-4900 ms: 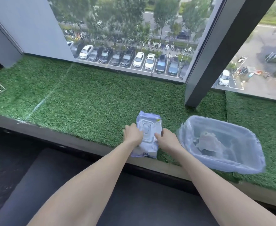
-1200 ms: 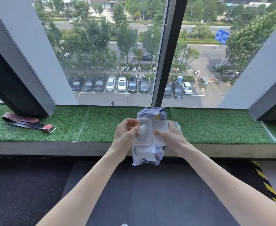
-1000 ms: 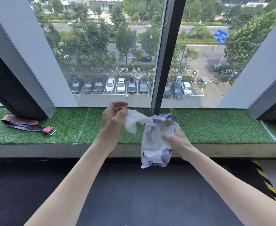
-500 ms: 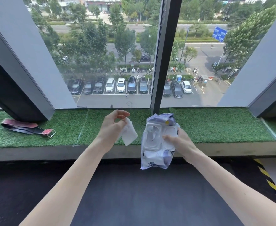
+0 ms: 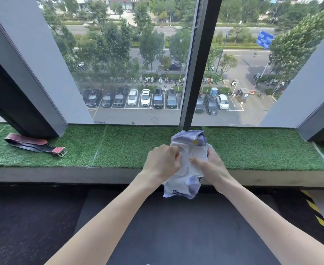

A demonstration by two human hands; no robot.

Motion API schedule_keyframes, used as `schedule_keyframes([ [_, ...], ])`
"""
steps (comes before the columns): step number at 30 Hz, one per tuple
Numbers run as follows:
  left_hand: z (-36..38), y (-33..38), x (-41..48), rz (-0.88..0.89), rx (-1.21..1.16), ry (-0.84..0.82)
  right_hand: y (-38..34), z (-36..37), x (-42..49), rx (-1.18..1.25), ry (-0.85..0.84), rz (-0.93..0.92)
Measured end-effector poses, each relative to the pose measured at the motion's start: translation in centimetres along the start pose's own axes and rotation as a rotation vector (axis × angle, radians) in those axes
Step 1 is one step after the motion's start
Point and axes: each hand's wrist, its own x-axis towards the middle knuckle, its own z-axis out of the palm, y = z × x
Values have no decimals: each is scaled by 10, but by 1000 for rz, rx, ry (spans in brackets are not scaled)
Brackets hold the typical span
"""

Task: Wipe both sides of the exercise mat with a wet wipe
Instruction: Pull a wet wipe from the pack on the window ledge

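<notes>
Centre of the frame: two bare hands are holding a pack of wipes (image 5: 183, 186) upright over a grass-covered ledge (image 5: 128, 146). The right hand (image 5: 212, 166) is gripping its right side, thumb lying across the white lid (image 5: 194, 152). The left hand (image 5: 162, 162), fingers curled, is pinching the lid's left edge (no loose wipe showing). A dark exercise mat (image 5: 176, 236) is lying flat across the bottom. A belt (image 5: 33, 145) is resting at left.

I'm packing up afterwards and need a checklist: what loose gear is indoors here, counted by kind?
Wet wipe pack: 1
Leather belt: 1
Exercise mat: 1
Total: 3
</notes>
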Motion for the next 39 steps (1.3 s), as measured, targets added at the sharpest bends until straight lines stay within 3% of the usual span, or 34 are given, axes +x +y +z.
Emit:
schedule_keyframes([
  [9, 13, 3, 1, -166, -47, -8, -1, -3, -2, 14, -4, -33],
  [17, 10, 10, 4, -165, -69, -56, -5, 2, -9, -2, -20, -84],
  [23, 9, 3, -1, -181, -330, -29, -4, -1, -10, -43, 6, -82],
  [28, -3, -7, -2, -303, -662, -24, -2, -5, -1, -17, 12, 3],
  [30, -5, -10, -3, -266, -629, -19, 0, -7, 1, -1, 0, 26],
  [35, 7, -11, 3, -193, -252, -33, 1, -2, 0, -56, -2, 8],
  [39, 4, -19, 8, -187, -405, 97, 2, -4, 5, -44, 11, 24],
])
